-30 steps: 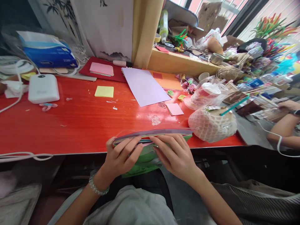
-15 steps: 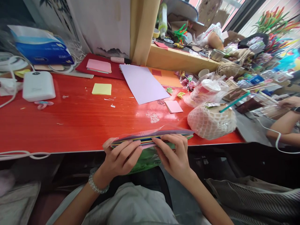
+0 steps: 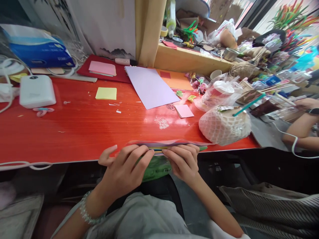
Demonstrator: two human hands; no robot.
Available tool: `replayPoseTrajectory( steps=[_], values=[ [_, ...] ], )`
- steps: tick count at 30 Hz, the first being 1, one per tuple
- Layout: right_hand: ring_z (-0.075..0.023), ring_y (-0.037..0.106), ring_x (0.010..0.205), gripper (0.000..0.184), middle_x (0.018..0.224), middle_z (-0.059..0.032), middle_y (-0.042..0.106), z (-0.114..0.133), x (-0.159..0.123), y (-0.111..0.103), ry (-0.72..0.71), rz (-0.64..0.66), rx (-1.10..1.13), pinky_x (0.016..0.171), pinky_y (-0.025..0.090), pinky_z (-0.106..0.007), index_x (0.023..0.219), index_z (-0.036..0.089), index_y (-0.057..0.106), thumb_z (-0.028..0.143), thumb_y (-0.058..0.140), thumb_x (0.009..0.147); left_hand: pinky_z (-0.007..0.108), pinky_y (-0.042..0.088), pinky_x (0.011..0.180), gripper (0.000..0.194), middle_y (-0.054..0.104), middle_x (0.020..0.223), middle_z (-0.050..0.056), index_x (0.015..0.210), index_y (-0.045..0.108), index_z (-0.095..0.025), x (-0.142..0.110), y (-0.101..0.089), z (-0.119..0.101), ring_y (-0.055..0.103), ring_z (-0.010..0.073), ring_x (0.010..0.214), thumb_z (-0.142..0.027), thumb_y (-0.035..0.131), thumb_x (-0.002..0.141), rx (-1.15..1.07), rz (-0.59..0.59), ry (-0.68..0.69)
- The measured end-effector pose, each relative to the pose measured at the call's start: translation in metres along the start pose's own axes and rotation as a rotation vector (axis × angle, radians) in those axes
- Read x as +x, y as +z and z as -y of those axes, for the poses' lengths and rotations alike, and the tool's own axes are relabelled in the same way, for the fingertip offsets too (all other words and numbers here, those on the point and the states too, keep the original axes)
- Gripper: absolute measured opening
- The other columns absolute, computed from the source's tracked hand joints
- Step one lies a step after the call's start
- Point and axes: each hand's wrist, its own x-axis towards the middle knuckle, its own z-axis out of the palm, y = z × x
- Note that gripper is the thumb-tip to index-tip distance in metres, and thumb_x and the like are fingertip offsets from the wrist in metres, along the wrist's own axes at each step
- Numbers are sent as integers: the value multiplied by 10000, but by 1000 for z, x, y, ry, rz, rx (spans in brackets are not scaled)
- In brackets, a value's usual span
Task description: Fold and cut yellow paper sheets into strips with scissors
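A glossy red table (image 3: 74, 129) spans the view. At its near edge, in front of the person's body, is a green and clear plastic packet (image 3: 157, 168), its mouth turned upward and showing the edges of a stack of multicoloured paper sheets (image 3: 158, 149). Farther back, a lilac rectangular paper sheet (image 3: 151, 87) lies slantwise, overlapping a flat orange sheet (image 3: 180, 81). A blue and white plastic tissue pack (image 3: 37, 53) sits at the far left. A rounded pale object in white foam netting (image 3: 223, 127), with a teal straw (image 3: 249, 104) in its top, stands near the table's right end.

The 2 hands meet the packet almost side by side. The left hand (image 3: 126, 166) is partly open: its fingers bend over the upper edge, while the thumb juts out leftward; how firmly it grips, I cannot tell. The right hand (image 3: 183, 162) is more closed, fingers curled on the packet's edge and holding it, thumb hidden.

Smaller still are a white boxy device (image 3: 37, 92), a yellow paper rectangle (image 3: 106, 93) and a pink paper square (image 3: 184, 111).
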Motion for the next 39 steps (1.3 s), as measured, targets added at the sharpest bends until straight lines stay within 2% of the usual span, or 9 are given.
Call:
replayPoseTrajectory(
  steps=[3, 5, 12, 18, 22, 26, 30, 39],
  values=[
    [-135, 557, 758, 177, 782, -21, 632, -3, -4, 5, -52, -19, 2, 734, 403, -300, 936, 190, 644, 120, 490, 884, 411, 293, 927, 148, 703, 937, 33, 988, 598, -168, 15, -12, 3, 623, 188, 863, -215, 587, 848, -103, 109, -48],
    [-134, 547, 752, 179, 768, -22, 623, -5, -7, 8, -73, -30, 1, 736, 397, -302, 925, 177, 641, 113, 479, 884, 414, 256, 947, 91, 708, 932, 5, 942, 605, -183, 22, -18, 6, 634, 167, 853, -192, 531, 890, -135, 151, -55],
    [-122, 530, 745, 208, 782, -15, 620, -4, -17, 8, -115, -31, 42, 735, 389, -286, 907, 189, 666, 116, 474, 879, 440, 260, 916, 252, 701, 968, 10, 917, 601, -192, 30, -25, 15, 644, 176, 832, -90, 371, 926, -133, 313, -22],
    [-115, 518, 739, 220, 810, -18, 618, -1, -24, 7, -169, -63, 58, 734, 391, -287, 852, 185, 691, 119, 483, 876, 455, 271, 858, 257, 690, 959, 6, 835, 601, -224, 36, -26, 22, 631, 193, 797, -287, 385, 959, -171, 406, 24],
    [-111, 515, 742, 241, 809, 2, 622, 0, -25, 6, -182, -50, 40, 732, 390, -280, 801, 232, 689, 129, 483, 875, 466, 274, 856, 233, 679, 928, 20, 854, 615, -221, 38, -28, 20, 621, 203, 791, -309, 420, 945, -136, 426, 21],
    [-110, 517, 738, 207, 787, -3, 619, 1, -25, 6, -180, -58, 53, 722, 394, -281, 816, 211, 691, 130, 506, 864, 473, 278, 875, 210, 665, 893, 21, 803, 617, -219, 40, -29, 19, 613, 204, 769, -277, 457, 926, -101, 449, 44],
    [-104, 525, 749, 220, 808, -6, 621, 0, -26, 6, -194, -62, 54, 722, 397, -275, 834, 203, 691, 146, 486, 888, 461, 293, 875, 216, 648, 866, 18, 758, 622, -229, 39, -25, 22, 595, 198, 746, -316, 489, 905, -83, 454, 82],
    [-113, 520, 747, 166, 812, -7, 627, -1, -26, 6, -188, -56, 56, 751, 391, -285, 817, 214, 696, 151, 547, 850, 415, 321, 853, 258, 632, 841, 19, 703, 634, -234, 35, -17, 28, 566, 170, 718, -359, 510, 891, -98, 407, 108]
  ],
)
